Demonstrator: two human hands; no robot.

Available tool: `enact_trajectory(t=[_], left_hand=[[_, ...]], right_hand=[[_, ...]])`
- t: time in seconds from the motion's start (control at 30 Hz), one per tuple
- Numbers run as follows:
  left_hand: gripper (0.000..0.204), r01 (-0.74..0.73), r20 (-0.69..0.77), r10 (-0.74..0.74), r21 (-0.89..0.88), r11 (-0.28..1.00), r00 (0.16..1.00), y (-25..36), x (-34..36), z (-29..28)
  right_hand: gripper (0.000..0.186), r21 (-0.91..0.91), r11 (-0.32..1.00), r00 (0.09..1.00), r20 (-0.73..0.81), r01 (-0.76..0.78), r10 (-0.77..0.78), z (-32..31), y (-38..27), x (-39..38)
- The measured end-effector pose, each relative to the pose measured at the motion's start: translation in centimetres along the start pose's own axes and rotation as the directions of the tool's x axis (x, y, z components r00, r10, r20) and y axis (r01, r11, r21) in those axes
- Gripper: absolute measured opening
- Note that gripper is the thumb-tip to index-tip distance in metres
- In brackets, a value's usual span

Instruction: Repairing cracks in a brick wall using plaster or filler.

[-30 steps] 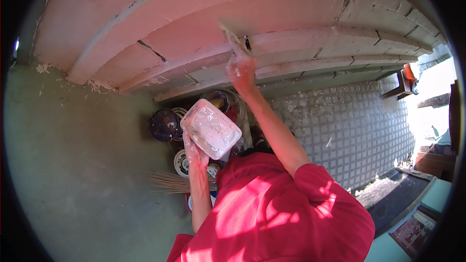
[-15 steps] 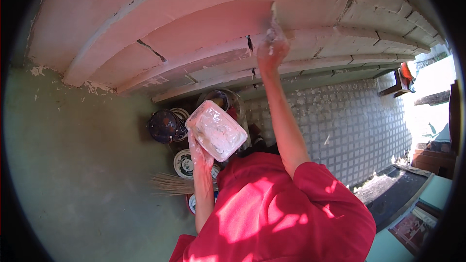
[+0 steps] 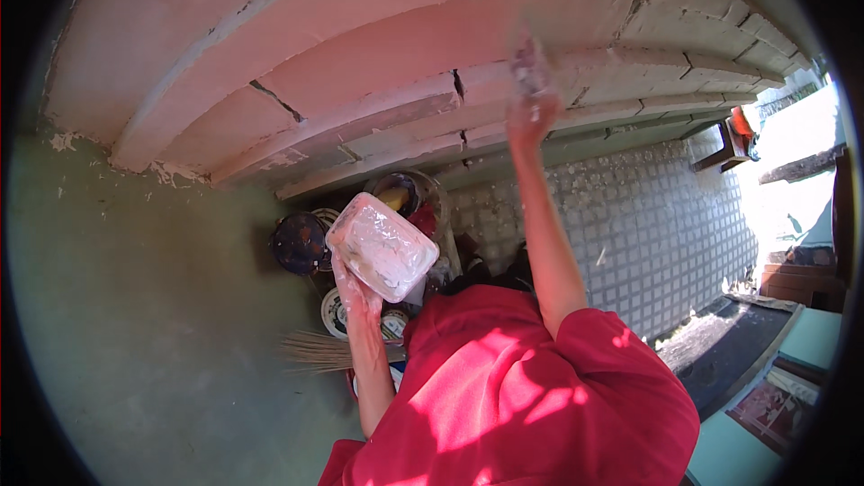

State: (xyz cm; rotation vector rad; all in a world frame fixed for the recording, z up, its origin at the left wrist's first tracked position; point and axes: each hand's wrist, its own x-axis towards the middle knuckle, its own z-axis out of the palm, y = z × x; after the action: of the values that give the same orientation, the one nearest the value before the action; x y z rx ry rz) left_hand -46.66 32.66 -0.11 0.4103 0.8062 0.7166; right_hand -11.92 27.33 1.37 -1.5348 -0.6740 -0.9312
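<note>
In my left hand (image 3: 358,286) is a whitish rectangular plastic tub (image 3: 384,247), smeared with pale pink and white paint or filler. The fingers wrap its lower left side, and the hand is smeared too. My right hand (image 3: 534,117) is raised on an outstretched arm and closed round a paint-smeared hand tool (image 3: 529,67). Motion blurs the tool, so I cannot tell whether it is a brush or a scraper, or whether it touches the surface. Beyond it spreads a pinkish wall (image 3: 378,45) with long ledges and dark cracks (image 3: 279,101).
Below the tub are a dark paint-stained bucket (image 3: 300,243), a round tub holding something yellow (image 3: 396,191), several cans and a straw broom (image 3: 317,351). A green wall (image 3: 162,306) lies left, patterned floor tiles (image 3: 621,225) right. A wooden piece of furniture (image 3: 723,146) stands far right.
My right hand and the tool have moved slightly right and down along the wall. The tub in my left hand has shifted a little left and down.
</note>
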Motion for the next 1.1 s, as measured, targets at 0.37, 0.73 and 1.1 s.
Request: enact_trajectory(t=[0.37, 0.73, 1.1], left_hand=[[0.059, -0.012, -0.015, 0.012, -0.006, 1.000, 1.000, -0.4, -0.5, -1.4], [0.054, -0.033, -0.043, 0.032, -0.015, 0.999, 0.999, 1.8, -0.6, -2.6], [0.059, -0.035, -0.094, 0.034, -0.005, 0.999, 0.995, 1.4, -0.2, -4.1]], right_hand=[[0.039, 0.014, 0.948, 0.936, 0.167, -0.317, 0.311, 4.3, -4.5, 0.3], [0.045, 0.222, 0.907, 0.792, 0.586, -0.359, 0.170, 9.7, -16.6, -7.0], [0.025, -0.137, 0.933, 0.941, -0.114, -0.333, 0.319, -0.7, 2.1, 4.5]])
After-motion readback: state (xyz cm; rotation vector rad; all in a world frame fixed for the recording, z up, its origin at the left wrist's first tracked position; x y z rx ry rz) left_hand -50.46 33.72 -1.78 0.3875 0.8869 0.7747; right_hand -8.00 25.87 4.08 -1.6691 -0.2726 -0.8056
